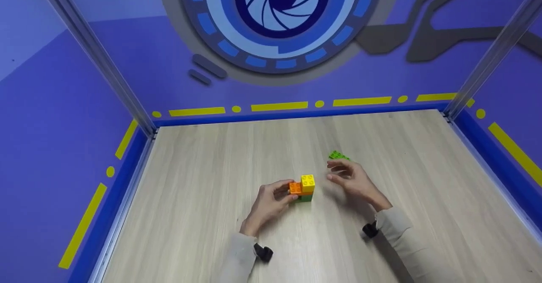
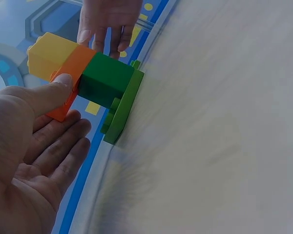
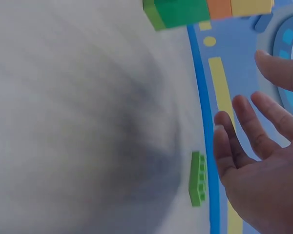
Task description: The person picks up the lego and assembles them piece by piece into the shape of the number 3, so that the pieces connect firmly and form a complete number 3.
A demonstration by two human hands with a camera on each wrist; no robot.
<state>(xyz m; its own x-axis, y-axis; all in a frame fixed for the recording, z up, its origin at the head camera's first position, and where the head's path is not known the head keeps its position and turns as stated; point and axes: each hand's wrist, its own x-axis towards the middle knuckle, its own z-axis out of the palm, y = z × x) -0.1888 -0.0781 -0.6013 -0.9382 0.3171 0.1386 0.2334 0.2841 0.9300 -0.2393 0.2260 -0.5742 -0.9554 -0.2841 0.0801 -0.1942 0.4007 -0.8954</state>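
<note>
A small stack of toy building bricks stands on the table in the head view. From the top it has a yellow brick [image 1: 308, 183], a wider orange brick [image 1: 295, 188], a dark green brick [image 2: 106, 79] and a thin light green plate [image 2: 124, 109]. My left hand [image 1: 271, 200] pinches the jutting end of the orange brick between thumb and fingers. To the right of the stack my right hand [image 1: 349, 181] hovers with fingers spread and nothing in them. Just beyond its fingertips lies a flat light green brick [image 1: 337, 155], studs up, partly hidden by that hand.
The pale wooden table [image 1: 203, 181] is enclosed by blue printed walls at the back [image 1: 139, 62] and sides. Metal posts [image 1: 106, 62] rise at the back corners. Each wrist wears a black strap [image 1: 264, 253] below a light sleeve [image 1: 239, 255].
</note>
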